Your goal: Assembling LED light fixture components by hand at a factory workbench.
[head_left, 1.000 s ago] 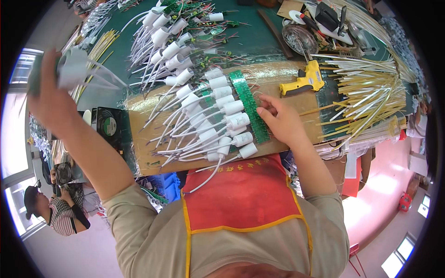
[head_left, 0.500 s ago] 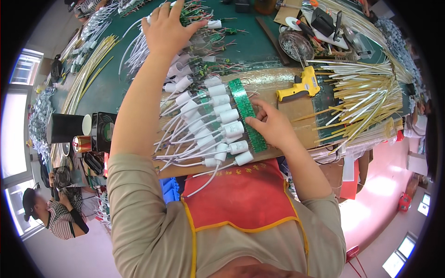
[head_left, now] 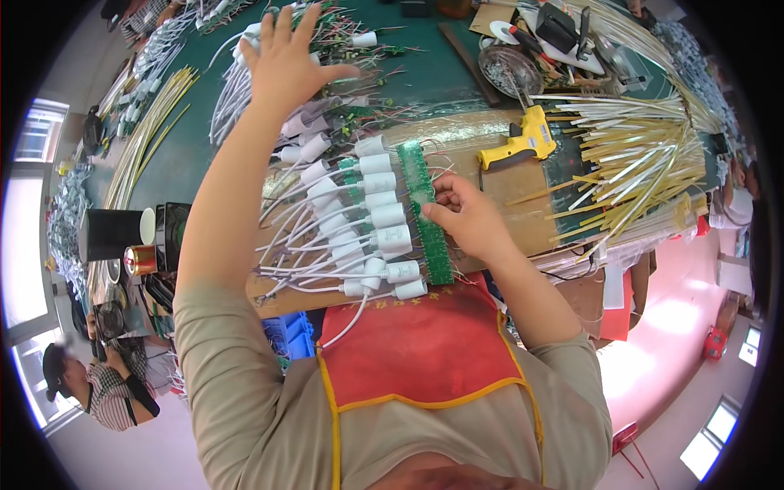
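My left hand point(head_left: 286, 72) reaches far out with its fingers spread, over a heap of white cables point(head_left: 233, 106) with white ends and small green boards with thin wires. It grips nothing that I can see. In front of me my right hand point(head_left: 467, 214) has thumb and curled fingers at the right edge of a long green circuit board strip point(head_left: 435, 253). The strip stands roughly lengthwise toward me. Left of it lies a row of white cylindrical housings point(head_left: 392, 239) with white cables, their ends near the strip. Thin wires stick out by my right fingers.
A yellow glue gun point(head_left: 523, 143) lies on the brown cardboard point(head_left: 498, 192) to the right. Behind it are a metal bowl point(head_left: 510, 69) and tools. Yellow-and-white strips point(head_left: 637, 155) spread at the right. A black container point(head_left: 118, 233) stands left. A co-worker point(head_left: 110, 384) sits farther left.
My left hand has come slightly nearer to me, its fingers still spread. The green strip has turned a little straighter toward me, with my right hand still at its edge. The view has shifted slightly.
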`<action>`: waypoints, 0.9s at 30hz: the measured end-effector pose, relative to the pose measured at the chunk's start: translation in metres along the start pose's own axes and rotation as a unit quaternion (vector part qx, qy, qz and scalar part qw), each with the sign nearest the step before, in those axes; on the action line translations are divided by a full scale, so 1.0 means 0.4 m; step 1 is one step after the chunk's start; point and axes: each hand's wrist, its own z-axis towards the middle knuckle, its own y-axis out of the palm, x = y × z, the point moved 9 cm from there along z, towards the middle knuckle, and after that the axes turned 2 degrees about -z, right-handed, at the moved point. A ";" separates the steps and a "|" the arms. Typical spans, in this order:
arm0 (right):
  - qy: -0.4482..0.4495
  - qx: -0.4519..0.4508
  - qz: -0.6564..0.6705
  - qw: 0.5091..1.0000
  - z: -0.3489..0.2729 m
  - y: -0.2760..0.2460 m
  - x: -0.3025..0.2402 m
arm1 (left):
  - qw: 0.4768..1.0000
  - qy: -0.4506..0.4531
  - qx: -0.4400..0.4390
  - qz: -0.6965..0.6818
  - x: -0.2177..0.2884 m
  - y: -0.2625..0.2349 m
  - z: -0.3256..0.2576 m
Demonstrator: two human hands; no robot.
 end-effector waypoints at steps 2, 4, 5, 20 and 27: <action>-0.026 0.002 0.051 0.998 -0.012 0.005 -0.014 | 0.998 -0.007 -0.008 -0.054 -0.038 -0.004 -0.006; -0.072 0.002 0.083 0.994 -0.042 -0.002 -0.061 | 0.996 0.024 0.036 -0.083 -0.046 -0.045 -0.025; -0.086 0.001 0.075 0.993 -0.058 -0.006 -0.080 | 0.993 0.041 0.056 -0.099 -0.033 -0.080 -0.037; -0.187 -0.084 0.063 0.977 -0.031 0.018 -0.271 | 0.723 -0.173 -0.418 -0.522 0.169 -0.178 -0.311; -0.407 0.052 -0.271 0.871 -0.026 0.048 -0.411 | 0.760 -0.115 -0.408 -0.492 0.187 -0.182 -0.295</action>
